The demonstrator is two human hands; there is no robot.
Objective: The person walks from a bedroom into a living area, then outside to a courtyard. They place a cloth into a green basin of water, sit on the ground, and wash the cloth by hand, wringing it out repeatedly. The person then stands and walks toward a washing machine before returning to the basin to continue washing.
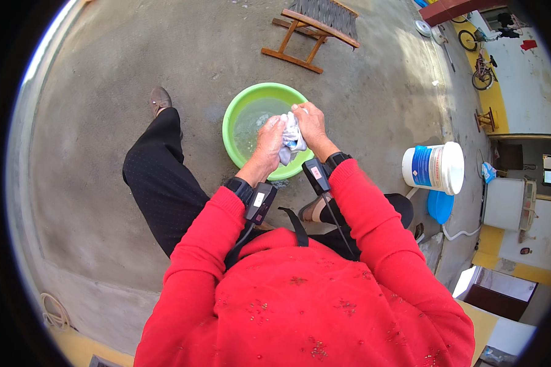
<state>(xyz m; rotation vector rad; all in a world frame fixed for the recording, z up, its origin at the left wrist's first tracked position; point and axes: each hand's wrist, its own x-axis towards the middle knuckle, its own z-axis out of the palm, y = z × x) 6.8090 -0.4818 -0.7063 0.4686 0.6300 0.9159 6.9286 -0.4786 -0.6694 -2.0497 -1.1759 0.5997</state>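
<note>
A bunched white wet cloth (292,135) with a small blue patch is gripped between both hands above a green plastic basin (230,133). My left hand (270,140) closes on its left side, and my right hand (310,123) grips the other side near the basin's right rim. Cloudy water (252,124) with some suds stands in the basin. The palms and most fingertips are hidden by the hands and the fabric. Both wrists carry black straps with small dark devices (260,203) and cables.
A wooden folding seat (310,34) with dark webbing stands beyond the basin. To the right are a white plastic bucket (434,168) and a blue basin (440,207). A coiled hose (55,312) lies at lower left. Bicycles (482,73) and a small stool (485,119) line the far wall.
</note>
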